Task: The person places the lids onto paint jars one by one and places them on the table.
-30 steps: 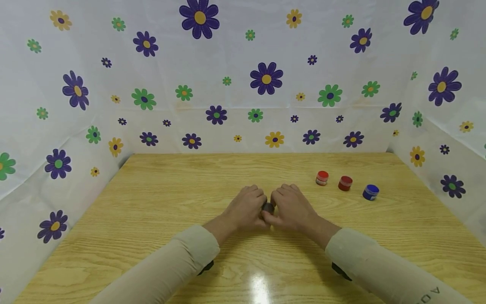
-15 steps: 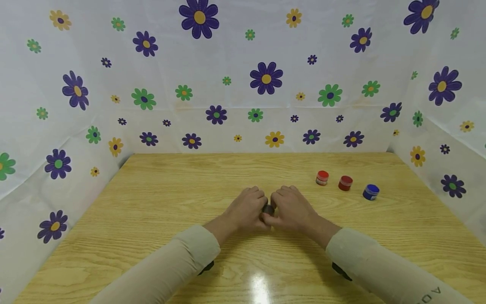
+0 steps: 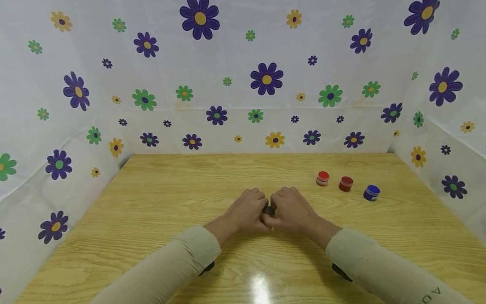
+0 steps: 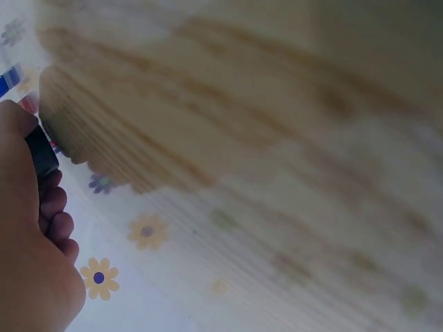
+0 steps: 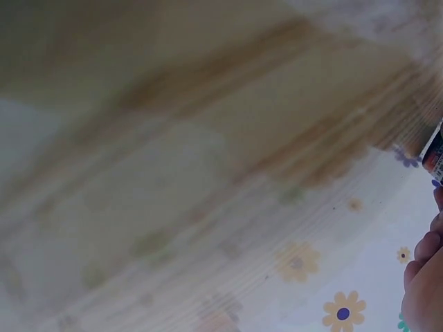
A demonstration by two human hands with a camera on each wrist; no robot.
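Observation:
Near the middle of the table, my left hand (image 3: 248, 210) and right hand (image 3: 292, 209) meet around a small jar with a dark lid (image 3: 268, 210). Curled fingers and thumbs grip it from both sides and cover most of it. The left wrist view has the black jar lid (image 4: 43, 152) between thumb and fingers of the left hand (image 4: 34, 242). At the right edge of the right wrist view, a printed label shows on the jar (image 5: 434, 155), above the curled fingers of the right hand (image 5: 428, 277).
Three small lidded jars stand apart beyond my right hand: a bright red jar (image 3: 322, 178), a dark red jar (image 3: 346, 184) and a blue jar (image 3: 371, 193). They rest on a wood-grain table (image 3: 182, 181). A white flowered cloth (image 3: 228, 55) encloses its back and sides.
The knuckles of both hands have shifted very slightly toward me, with the dark-lidded jar still gripped between them. The other jars stay in place.

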